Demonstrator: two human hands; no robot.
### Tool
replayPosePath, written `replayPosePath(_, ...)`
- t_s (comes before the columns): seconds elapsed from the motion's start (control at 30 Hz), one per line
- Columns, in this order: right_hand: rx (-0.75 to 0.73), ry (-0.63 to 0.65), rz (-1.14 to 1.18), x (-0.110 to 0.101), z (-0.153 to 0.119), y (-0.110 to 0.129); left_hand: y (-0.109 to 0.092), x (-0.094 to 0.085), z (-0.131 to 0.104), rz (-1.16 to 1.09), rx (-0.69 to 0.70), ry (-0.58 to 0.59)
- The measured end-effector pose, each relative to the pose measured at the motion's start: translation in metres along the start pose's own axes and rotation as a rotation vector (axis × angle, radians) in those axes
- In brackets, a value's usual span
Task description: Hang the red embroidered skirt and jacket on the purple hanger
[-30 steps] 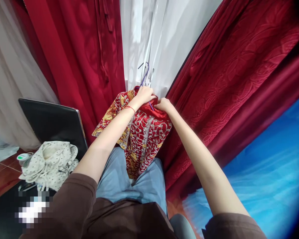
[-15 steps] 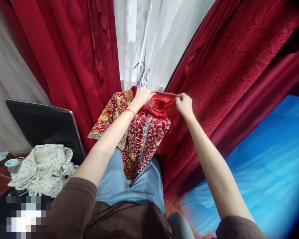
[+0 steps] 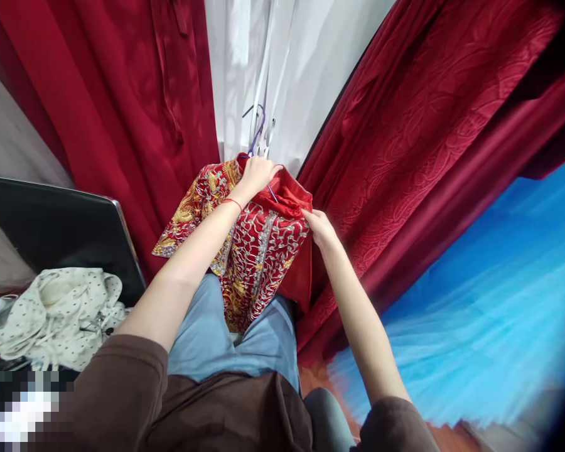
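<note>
A red garment (image 3: 252, 245) with gold and silver embroidery hangs over my lap, its red lining showing at the top. My left hand (image 3: 260, 174) grips its upper edge near the collar, fingers closed. At the right of the opening, my right hand (image 3: 319, 227) pinches the garment's edge. The hook of a purple hanger (image 3: 262, 122) stands above my left hand, and part of its bar shows inside the opening. A red string circles my left wrist.
Red curtains (image 3: 117, 88) hang on the left and right, with white cloth (image 3: 301, 69) between them. A black chair back (image 3: 61, 226) stands left, beside a dotted white cloth (image 3: 66, 307). Blue tulle (image 3: 471, 301) spreads at the right.
My right hand has moved left and down to the garment's corner, and the edge once stretched between my hands is now slack and folded. The whole view has shifted slightly.
</note>
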State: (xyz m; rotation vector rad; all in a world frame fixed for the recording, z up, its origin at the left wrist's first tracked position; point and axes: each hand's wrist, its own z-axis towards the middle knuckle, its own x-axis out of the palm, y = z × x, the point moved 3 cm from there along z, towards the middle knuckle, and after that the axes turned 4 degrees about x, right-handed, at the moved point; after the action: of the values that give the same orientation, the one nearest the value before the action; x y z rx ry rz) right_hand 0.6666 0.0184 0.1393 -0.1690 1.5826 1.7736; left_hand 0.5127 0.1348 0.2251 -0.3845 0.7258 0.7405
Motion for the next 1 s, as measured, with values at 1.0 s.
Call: replayPosePath(1.0,-0.282,-0.579,-0.53,0.001,-0.01,-0.02,-0.017,0.047,-0.06,-0.091,0.537,-0.131)
